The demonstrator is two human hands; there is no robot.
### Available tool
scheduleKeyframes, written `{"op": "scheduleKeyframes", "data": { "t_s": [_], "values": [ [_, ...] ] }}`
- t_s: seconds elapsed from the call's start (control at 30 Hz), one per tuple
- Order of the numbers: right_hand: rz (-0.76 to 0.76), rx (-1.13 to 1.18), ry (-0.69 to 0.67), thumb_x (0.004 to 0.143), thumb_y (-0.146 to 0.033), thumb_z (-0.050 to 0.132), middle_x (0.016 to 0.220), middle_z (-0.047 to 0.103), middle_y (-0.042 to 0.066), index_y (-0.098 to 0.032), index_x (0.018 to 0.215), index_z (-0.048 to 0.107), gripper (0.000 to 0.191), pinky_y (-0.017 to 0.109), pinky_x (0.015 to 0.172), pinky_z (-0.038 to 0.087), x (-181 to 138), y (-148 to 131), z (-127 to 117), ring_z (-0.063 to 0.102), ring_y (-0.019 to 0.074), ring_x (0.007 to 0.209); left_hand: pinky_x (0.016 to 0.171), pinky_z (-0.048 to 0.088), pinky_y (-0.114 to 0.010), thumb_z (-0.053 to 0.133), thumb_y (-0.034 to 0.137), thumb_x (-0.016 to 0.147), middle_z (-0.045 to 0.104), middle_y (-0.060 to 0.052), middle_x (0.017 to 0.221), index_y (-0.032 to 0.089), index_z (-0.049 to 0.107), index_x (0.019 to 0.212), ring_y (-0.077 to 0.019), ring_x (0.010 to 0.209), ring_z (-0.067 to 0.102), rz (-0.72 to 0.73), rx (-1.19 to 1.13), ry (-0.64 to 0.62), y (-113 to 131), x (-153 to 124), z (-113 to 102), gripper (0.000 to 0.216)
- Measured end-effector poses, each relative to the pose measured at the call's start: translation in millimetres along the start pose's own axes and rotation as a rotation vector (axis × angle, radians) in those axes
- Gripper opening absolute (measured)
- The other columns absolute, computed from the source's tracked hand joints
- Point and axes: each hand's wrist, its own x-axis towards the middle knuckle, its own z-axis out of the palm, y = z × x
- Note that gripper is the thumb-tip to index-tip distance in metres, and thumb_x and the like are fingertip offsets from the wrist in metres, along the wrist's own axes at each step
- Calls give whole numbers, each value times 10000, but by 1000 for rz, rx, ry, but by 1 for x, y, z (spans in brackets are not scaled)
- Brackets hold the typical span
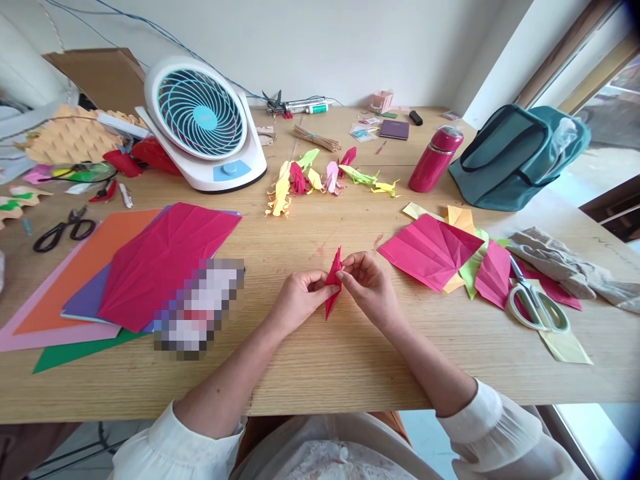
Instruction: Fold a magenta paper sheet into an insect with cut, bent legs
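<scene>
Hands (300,297) both pinching folded red paper (333,273); teal bag (493,177) holds clear plastic (564,136).

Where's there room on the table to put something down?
One bare patch of table lies between the folded figures and the red folded paper held by the left hand and right hand. Another is between the right forearm and scissors. It's crowded left, with stacked sheets, and right, with loose papers and grey cloth.

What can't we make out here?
Head view: parts of the folded paper, hidden by left hand and right hand.
Head view: details of the flat item, blurred by pixelation.
Head view: inside of the bag, hidden by its walls.
Head view: any print on the notebook, too small.
</scene>
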Motion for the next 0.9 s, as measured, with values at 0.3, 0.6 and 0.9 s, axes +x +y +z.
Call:
{"op": "scheduleKeyframes", "data": {
  "t_s": [0.3,0.6,0.9],
  "values": [
    [92,100,-64,746,-502,810,747,605,-7,-245,858,576,366,292,615,483,2,-6,1,560,145,661,635,404,-248,766,470,779,685,-2,703,133,749,806,-131,647,560,-51,-17,-17,5,-2,-1,339],
    [159,169,-142,741,-469,826,746,579,-21,-218,829,626,333,271,651,448,4,-18,-6,497,112,653,654,449,-241,802,376,736,656,3,771,156,611,873,-129,697,605,-94,-133,-19,13,-4,-3,322],
    [131,24,-233,751,-516,806,788,631,10,-213,791,647,345,313,734,462,15,-18,-21,558,156,744,575,386,-195,707,246,809,506,69,706,203,463,820,-74,594,480,123,154,41,22,-8,-6,248]
  ]
}}
